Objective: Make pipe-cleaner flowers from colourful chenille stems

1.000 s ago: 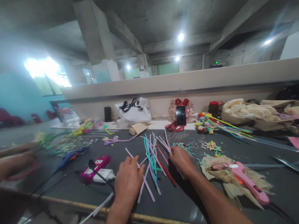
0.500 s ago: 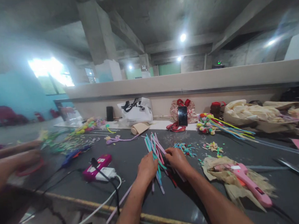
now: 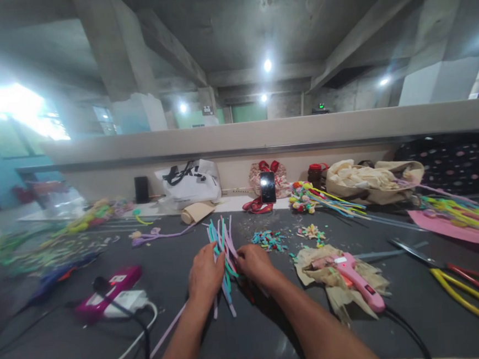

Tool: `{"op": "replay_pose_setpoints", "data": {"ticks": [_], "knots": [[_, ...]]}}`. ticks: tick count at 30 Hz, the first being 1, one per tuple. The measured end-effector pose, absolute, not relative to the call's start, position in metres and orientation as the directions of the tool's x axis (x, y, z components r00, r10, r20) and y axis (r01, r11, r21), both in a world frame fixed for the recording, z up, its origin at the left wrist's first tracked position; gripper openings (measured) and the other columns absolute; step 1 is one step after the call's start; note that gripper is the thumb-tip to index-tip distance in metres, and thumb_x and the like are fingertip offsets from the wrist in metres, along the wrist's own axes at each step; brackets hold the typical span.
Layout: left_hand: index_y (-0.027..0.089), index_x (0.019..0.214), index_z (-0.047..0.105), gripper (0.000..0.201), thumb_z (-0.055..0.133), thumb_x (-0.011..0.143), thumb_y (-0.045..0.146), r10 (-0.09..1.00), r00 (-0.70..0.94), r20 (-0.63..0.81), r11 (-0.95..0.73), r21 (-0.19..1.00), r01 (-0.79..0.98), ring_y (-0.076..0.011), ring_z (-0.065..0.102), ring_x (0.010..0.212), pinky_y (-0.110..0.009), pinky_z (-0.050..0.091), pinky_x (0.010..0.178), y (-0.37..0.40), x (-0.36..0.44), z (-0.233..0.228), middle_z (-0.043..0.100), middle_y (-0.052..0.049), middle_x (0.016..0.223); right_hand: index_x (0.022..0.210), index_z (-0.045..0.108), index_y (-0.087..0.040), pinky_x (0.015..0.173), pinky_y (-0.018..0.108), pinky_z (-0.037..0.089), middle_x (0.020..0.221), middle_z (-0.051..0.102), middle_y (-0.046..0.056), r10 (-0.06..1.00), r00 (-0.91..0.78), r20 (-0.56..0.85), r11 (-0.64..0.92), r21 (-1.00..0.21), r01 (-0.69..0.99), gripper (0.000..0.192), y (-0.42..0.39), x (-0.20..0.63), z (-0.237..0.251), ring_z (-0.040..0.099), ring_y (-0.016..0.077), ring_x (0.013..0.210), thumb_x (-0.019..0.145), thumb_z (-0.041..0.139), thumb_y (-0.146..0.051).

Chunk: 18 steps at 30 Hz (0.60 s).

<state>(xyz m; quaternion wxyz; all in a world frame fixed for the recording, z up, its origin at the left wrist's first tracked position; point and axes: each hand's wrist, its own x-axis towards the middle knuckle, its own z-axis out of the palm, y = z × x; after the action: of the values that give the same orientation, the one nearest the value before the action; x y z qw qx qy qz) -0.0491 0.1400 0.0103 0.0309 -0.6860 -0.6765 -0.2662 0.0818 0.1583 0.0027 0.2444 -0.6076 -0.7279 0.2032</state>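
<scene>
Both hands, left hand (image 3: 205, 275) and right hand (image 3: 254, 264), clasp a bundle of thin colourful strips (image 3: 223, 247); a pink glue gun (image 3: 357, 281) lies on crumpled paper (image 3: 319, 267) nearby.

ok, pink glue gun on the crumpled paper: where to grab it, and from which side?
Take the pink glue gun by its handle, the long straight part running toward the near right. Come from above and the near side. The nozzle end points far-left into the crumpled paper, and the black cord trails off the near end, so stay clear of both.
</scene>
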Motion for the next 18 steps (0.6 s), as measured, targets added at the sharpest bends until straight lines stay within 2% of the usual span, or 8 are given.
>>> {"op": "replay_pose_setpoints", "data": {"ticks": [5, 10, 12, 15, 18], "knots": [[0.014, 0.105, 0.051, 0.03, 0.035, 0.081, 0.022, 0.882, 0.089, 0.462, -0.234, 0.267, 0.935, -0.0203, 0.047, 0.105, -0.032, 0.033, 0.09, 0.13, -0.028, 0.017, 0.056, -0.01, 0.111, 0.091, 0.057, -0.014, 0.073, 0.036, 0.045, 0.094, 0.059, 0.003, 0.98, -0.019, 0.2, 0.164, -0.739, 0.653, 0.019, 0.173, 0.098, 0.01, 0.057, 0.016, 0.083, 0.082, 0.048, -0.028], [0.022, 0.085, 0.06, 0.018, 0.047, 0.073, 0.02, 0.885, 0.308, 0.349, -0.406, 0.255, 0.878, -0.0167, 0.055, 0.094, -0.027, 0.036, 0.084, 0.126, -0.006, 0.012, 0.064, -0.003, 0.095, 0.092, 0.057, -0.013, 0.063, 0.03, 0.048, 0.093, 0.059, 0.003, 0.98, 0.088, 0.176, 0.116, -0.879, 0.462, 0.02, 0.185, 0.11, 0.011, 0.057, 0.0145, 0.076, 0.081, 0.05, -0.028], [0.022, 0.078, 0.061, 0.016, 0.046, 0.074, 0.024, 0.899, 0.303, 0.315, -0.394, 0.285, 0.874, -0.0189, 0.056, 0.091, -0.031, 0.036, 0.082, 0.126, -0.01, 0.01, 0.065, -0.004, 0.089, 0.093, 0.057, -0.013, 0.059, 0.028, 0.048, 0.093, 0.059, 0.003, 0.986, 0.098, 0.134, 0.088, -0.921, 0.38, 0.02, 0.185, 0.111, 0.01, 0.057, 0.0135, 0.073, 0.081, 0.051, -0.028], [0.017, 0.072, 0.062, 0.019, 0.044, 0.074, 0.023, 0.933, 0.205, 0.297, -0.309, 0.367, 0.877, -0.0261, 0.056, 0.09, -0.041, 0.035, 0.082, 0.126, -0.026, 0.009, 0.065, -0.011, 0.085, 0.094, 0.056, -0.013, 0.058, 0.027, 0.048, 0.093, 0.059, 0.003, 0.994, 0.081, 0.076, 0.053, -0.964, 0.262, 0.02, 0.182, 0.111, 0.013, 0.057, 0.013, 0.072, 0.081, 0.051, -0.028], [0.014, 0.078, 0.062, 0.02, 0.044, 0.073, 0.019, 0.949, 0.084, 0.305, -0.237, 0.508, 0.828, -0.0293, 0.051, 0.099, -0.046, 0.028, 0.089, 0.126, -0.039, 0.014, 0.062, -0.016, 0.094, 0.095, 0.055, -0.013, 0.057, 0.026, 0.048, 0.092, 0.058, 0.003, 0.998, 0.049, 0.027, 0.019, -0.988, 0.154, 0.021, 0.178, 0.11, 0.02, 0.057, 0.0121, 0.07, 0.081, 0.05, -0.027]]}}
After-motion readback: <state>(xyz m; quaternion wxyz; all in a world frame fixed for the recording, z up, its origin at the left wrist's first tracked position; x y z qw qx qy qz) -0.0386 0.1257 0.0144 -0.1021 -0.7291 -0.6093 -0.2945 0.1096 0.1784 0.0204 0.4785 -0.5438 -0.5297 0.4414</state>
